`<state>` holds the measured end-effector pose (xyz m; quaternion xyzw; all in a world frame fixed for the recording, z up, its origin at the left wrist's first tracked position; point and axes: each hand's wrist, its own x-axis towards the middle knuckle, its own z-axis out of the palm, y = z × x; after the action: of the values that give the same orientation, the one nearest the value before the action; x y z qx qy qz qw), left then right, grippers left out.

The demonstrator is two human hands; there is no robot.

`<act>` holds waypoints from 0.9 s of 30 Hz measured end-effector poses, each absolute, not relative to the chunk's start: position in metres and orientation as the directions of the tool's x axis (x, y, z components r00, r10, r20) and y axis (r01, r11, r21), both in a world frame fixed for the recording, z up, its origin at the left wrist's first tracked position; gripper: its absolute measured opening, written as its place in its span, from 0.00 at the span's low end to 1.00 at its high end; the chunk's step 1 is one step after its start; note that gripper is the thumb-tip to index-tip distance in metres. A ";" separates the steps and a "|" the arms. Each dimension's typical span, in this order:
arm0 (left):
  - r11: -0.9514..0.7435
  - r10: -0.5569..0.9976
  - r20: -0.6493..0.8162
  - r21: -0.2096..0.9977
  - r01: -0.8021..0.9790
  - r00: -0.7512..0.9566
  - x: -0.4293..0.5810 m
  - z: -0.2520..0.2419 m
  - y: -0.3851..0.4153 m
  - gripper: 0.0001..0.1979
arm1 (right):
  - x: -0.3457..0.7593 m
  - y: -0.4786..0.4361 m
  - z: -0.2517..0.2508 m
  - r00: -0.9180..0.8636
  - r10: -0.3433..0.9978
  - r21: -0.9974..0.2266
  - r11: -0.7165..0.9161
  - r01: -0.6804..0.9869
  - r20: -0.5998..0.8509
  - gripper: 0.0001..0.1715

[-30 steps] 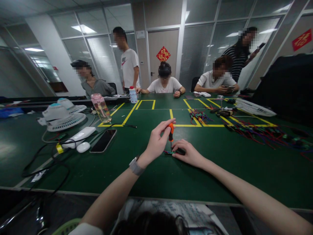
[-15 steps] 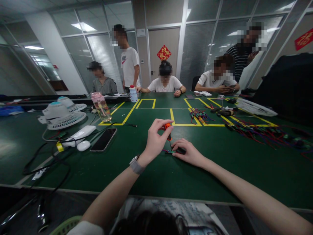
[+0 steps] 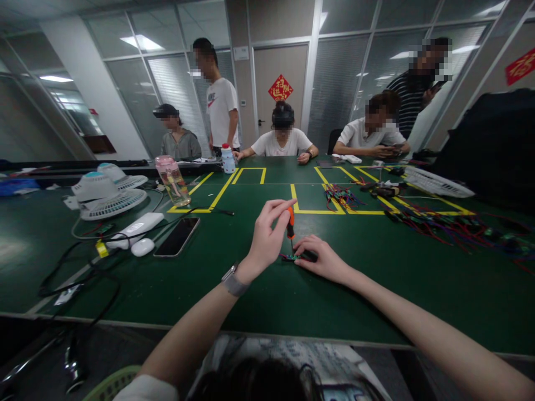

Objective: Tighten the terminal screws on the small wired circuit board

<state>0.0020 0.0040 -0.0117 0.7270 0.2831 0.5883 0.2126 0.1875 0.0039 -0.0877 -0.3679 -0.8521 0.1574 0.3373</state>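
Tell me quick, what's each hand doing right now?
Left hand: holding the orange screwdriver, tip down.
Right hand: fingers bent by the little circuit board; can't tell if it's gripping.

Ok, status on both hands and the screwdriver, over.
Left hand on screwdriver, tip down at circuit board. Right hand at its end. Nothing seen blocking; phone lies left.

Office: glass partitions (image 3: pixel 340 83), shared green table (image 3: pixel 292 303)

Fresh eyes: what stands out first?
The near-upright orange-and-black screwdriver at centre draws the eye, the left hand at its handle, a small green circuit board below by the right hand. Next comes the red diamond-shaped sign with gold characters on the beige door behind, then yellow tape outlines across the green tabletop.
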 end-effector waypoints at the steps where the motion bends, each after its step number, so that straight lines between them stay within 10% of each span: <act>1: -0.740 0.671 0.718 0.665 0.102 0.187 0.002 -0.011 0.004 0.15 | 0.188 0.004 -0.088 -0.502 0.733 -0.519 0.680 0.518 0.460 0.03; 20: -0.742 0.660 0.742 0.617 0.262 0.121 0.002 -0.011 0.002 0.11 | 0.188 0.005 -0.089 -0.500 0.734 -0.515 0.679 0.523 0.460 0.03; 27: -0.648 0.743 0.645 0.760 -0.049 0.179 0.003 -0.011 0.005 0.15 | 0.188 0.005 -0.090 -0.495 0.736 -0.527 0.676 0.515 0.461 0.03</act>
<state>0.0027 0.0055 -0.0107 0.6905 0.2511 0.5893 0.3359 0.1883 0.0052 -0.0902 -0.3684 -0.8493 0.1621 0.3416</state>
